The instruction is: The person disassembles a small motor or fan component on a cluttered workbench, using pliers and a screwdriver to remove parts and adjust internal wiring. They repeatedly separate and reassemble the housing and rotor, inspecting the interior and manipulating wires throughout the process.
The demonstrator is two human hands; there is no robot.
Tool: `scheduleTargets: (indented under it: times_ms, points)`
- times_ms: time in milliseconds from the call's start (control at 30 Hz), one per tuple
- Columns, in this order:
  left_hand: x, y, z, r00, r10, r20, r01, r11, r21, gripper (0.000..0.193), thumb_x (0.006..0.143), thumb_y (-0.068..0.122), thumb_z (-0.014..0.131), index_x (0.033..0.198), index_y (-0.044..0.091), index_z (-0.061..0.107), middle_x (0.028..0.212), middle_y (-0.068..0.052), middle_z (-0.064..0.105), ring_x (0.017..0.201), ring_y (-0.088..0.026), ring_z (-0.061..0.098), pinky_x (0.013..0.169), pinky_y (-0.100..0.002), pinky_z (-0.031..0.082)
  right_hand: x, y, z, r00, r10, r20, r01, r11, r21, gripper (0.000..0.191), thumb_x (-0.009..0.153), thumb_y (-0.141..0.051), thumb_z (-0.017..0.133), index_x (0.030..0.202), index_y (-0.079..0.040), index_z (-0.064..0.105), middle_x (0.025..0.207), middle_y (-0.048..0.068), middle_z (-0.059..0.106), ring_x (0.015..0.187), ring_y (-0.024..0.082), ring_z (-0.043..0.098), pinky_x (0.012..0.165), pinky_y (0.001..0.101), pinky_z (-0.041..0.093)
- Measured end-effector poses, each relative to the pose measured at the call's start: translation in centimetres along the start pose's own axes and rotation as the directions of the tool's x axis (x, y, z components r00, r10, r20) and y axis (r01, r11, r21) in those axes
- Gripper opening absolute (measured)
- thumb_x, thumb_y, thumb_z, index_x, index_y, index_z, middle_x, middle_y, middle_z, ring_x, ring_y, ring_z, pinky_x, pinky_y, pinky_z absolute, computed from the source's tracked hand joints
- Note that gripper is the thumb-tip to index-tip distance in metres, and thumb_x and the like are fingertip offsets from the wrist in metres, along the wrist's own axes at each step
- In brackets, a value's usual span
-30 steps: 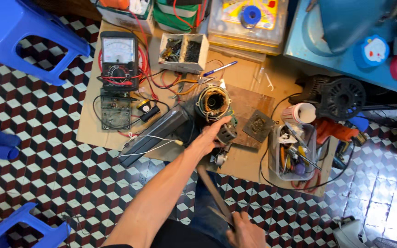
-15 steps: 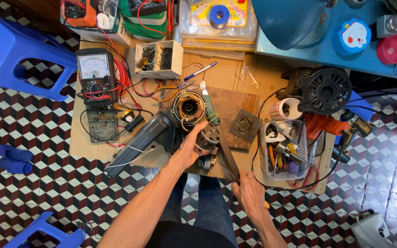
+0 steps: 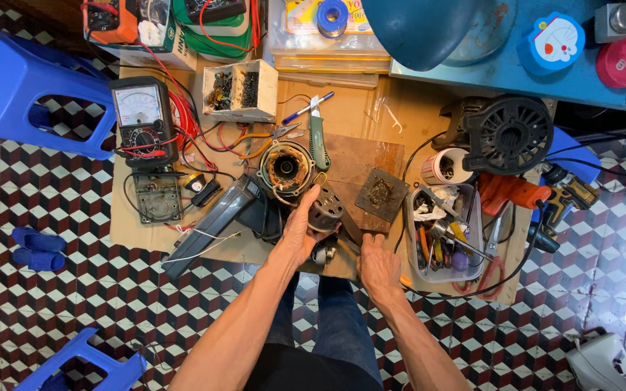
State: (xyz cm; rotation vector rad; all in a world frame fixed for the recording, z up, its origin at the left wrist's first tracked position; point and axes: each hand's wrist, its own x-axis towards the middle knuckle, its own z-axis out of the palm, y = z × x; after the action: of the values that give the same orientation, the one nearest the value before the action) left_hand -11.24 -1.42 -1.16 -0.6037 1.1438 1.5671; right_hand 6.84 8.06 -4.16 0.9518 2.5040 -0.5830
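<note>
The person's left hand (image 3: pixel 300 230) wraps its fingers around a small round motor part (image 3: pixel 325 211), holding it firm so it does not roll on the cardboard sheet (image 3: pixel 360 108). The right hand (image 3: pixel 380 266) sits just beside it, lower down, with its fingers pressed on a thin dark tool (image 3: pixel 351 233) that leans up against the motor part; the far end of the tool is hidden, so its kind cannot be told. The two hands are close together but do not touch each other. The motor part rests near the front edge of the cardboard, right above the person's knees. Touching it on the far side is a round motor shell with copper wire (image 3: pixel 285 168), and to the left lies a long grey cover (image 3: pixel 215 223). A green-handled knife (image 3: pixel 318 141) and a blue pen (image 3: pixel 307 108) lie farther up. On the left are a meter with a needle dial (image 3: pixel 142 119) and red wires. To the right are a dark square plate (image 3: pixel 381 194), a grey tray full of tools (image 3: pixel 472 224), a black fan motor (image 3: pixel 508 134) and a drill (image 3: pixel 566 194). The tray stands near the right hand, and a black cable curls just beside the wrist, so there is little room to move that way.
</note>
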Motion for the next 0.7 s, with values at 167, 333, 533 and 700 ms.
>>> scheduleTargets:
  times_ms: [167, 333, 533, 700]
  points:
    - [-0.2, 0.3, -0.1, 1.0, 0.017, 0.016, -0.017, 1.0, -0.001, 0.059, 0.082, 0.052, 0.076, 0.117, 0.007, 0.065, 0.106, -0.012, 0.071, 0.091, -0.026, 0.07, 0.071, -0.042, 0.062, 0.1, 0.0, 0.9, 0.999, -0.047, -0.01, 0.047, 0.999, -0.002, 0.028, 0.084, -0.014, 0.07, 0.105, -0.003, 0.055, 0.105, 0.02, 0.058, 0.076, 0.041, 0.07, 0.065, 0.054, 0.055]
    - [-1.2, 0.6, 0.2, 0.999, 0.012, 0.03, -0.011, 1.0, -0.029, 0.057, 0.083, 0.05, 0.072, 0.122, 0.009, 0.063, 0.114, -0.01, 0.07, 0.102, -0.023, 0.069, 0.078, -0.043, 0.064, 0.9, 0.2, 1.0, 0.996, -0.093, 0.017, 0.093, 0.996, 0.0, 0.025, 0.082, -0.009, 0.069, 0.101, 0.0, 0.056, 0.102, 0.023, 0.058, 0.075, 0.04, 0.071, 0.063, 0.05, 0.056]
    - [-1.5, 0.3, 0.3, 0.999, 0.044, -0.009, -0.045, 0.998, -0.045, 0.06, 0.082, 0.049, 0.073, 0.127, 0.012, 0.061, 0.12, -0.009, 0.069, 0.107, -0.023, 0.068, 0.084, -0.044, 0.06, 0.7, 0.5, 1.2, 0.985, -0.173, -0.017, 0.174, 0.984, 0.04, 0.024, 0.08, -0.008, 0.069, 0.098, 0.001, 0.056, 0.1, 0.022, 0.058, 0.071, 0.04, 0.069, 0.061, 0.051, 0.056]
    - [-0.9, 0.7, 0.2, 0.997, 0.03, -0.076, -0.033, 0.999, -0.031, 0.064, 0.081, 0.051, 0.073, 0.127, 0.009, 0.061, 0.119, -0.01, 0.07, 0.106, -0.024, 0.069, 0.085, -0.048, 0.061, 0.7, 0.7, 2.0, 0.979, -0.203, -0.027, 0.203, 0.979, 0.007, 0.017, 0.083, -0.005, 0.064, 0.097, 0.001, 0.056, 0.096, 0.021, 0.058, 0.07, 0.039, 0.07, 0.058, 0.0503, 0.056]
